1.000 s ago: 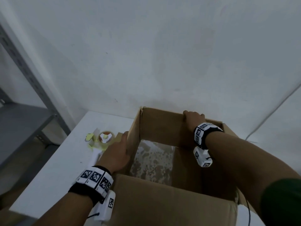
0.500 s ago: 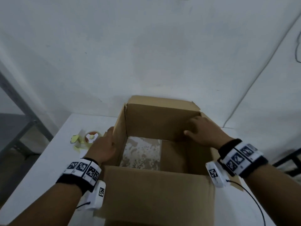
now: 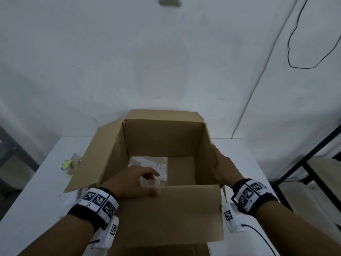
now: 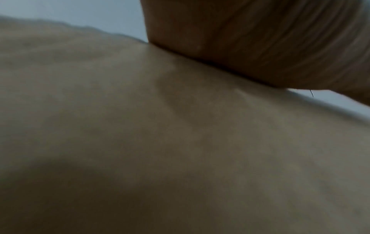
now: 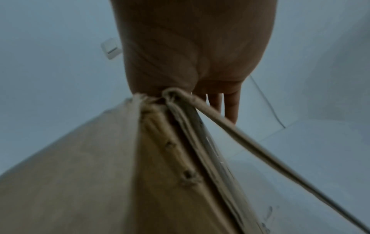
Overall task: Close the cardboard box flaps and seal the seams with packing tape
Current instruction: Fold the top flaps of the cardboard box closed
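I am looking down from the head camera into an open cardboard box (image 3: 162,157) that is sitting on a white table (image 3: 36,182), with all four flaps still up or splayed outward. The relation I am watching is between my left hand (image 3: 132,182) and the near flap (image 3: 166,215): the flap is lying directly under and in front of that hand, its long axis running left to right across my body, and the palm is resting over its top edge with relaxed, uncurled fingers reaching down into the box. In the left wrist view the heel of my left hand (image 4: 250,39) is pressing flat against blurred cardboard. My right hand (image 3: 223,169) is lying along the right wall of the box, near the front right corner; I cannot tell whether its thumb is hooking over the edge. The right wrist view is showing my right hand (image 5: 192,47) above that corner seam, with straight fingers (image 5: 232,106) extending down the outside. The left flap (image 3: 96,156) is leaning outward, partly hiding a roll of packing tape (image 3: 71,163) lying on the table just beside it. I judge the left hand nearer to the flap that folds first.
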